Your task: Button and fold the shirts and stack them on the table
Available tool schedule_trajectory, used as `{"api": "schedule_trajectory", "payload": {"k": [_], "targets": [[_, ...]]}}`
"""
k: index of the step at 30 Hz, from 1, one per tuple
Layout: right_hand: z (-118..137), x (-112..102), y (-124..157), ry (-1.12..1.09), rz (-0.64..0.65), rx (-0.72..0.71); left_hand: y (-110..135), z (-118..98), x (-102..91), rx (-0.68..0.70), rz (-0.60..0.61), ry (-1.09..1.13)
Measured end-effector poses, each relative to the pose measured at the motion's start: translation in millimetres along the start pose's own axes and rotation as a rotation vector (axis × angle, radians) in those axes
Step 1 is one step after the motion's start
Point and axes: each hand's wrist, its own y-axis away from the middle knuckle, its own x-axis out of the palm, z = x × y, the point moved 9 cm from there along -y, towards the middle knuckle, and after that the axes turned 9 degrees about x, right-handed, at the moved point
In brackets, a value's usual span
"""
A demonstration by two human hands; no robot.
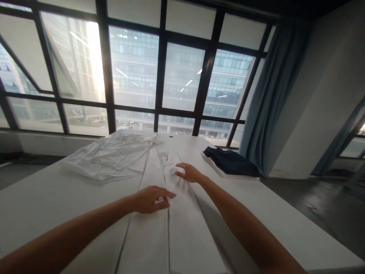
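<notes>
A pair of white trousers (182, 228) lies stretched lengthwise on the white table (85, 205), legs side by side with a narrow gap between them. The waist end is toward the window and the legs run toward me. My left hand (152, 199) is over the left leg near the gap, thumb and fingers apart and nothing held. Farther up, my right hand (188, 172) hovers at or just above the right leg, its fingers spread and holding nothing. Whether either hand touches the fabric I cannot tell.
Crumpled white, thin, sheet-like material (111, 156) spreads over the table's far left. Dark navy folded clothing (230, 161) lies on something white at the far right edge. Beyond stand black-framed windows (182, 76), a blue curtain (276, 95) and a wall.
</notes>
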Motion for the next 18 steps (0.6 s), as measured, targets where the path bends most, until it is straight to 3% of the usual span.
{"api": "schedule_trajectory", "payload": {"k": [3,5,7,9,13,18], "targets": [[-6.7,18.2,-38.1,0.107,-0.002,0.012,-13.9,68.7,-35.8,-0.168,-0.237,-0.085],[-10.3,31.0,-63.5,0.154,0.012,0.039,-20.9,119.9,-50.2,-0.277,-0.304,-0.187],[-14.6,43.0,-86.5,0.185,0.038,0.079,-26.4,168.3,-49.7,-0.391,-0.244,-0.259],[-22.5,56.3,-105.1,0.193,0.106,0.145,-29.9,208.6,-37.6,-0.49,-0.092,-0.291],[-38.3,75.8,-132.0,0.146,0.247,0.217,-40.8,255.8,-16.4,-0.528,0.159,-0.287],[-67.2,74.6,-166.2,0.158,0.172,0.326,-63.0,296.9,-34.7,-0.601,0.015,-0.35]]}}
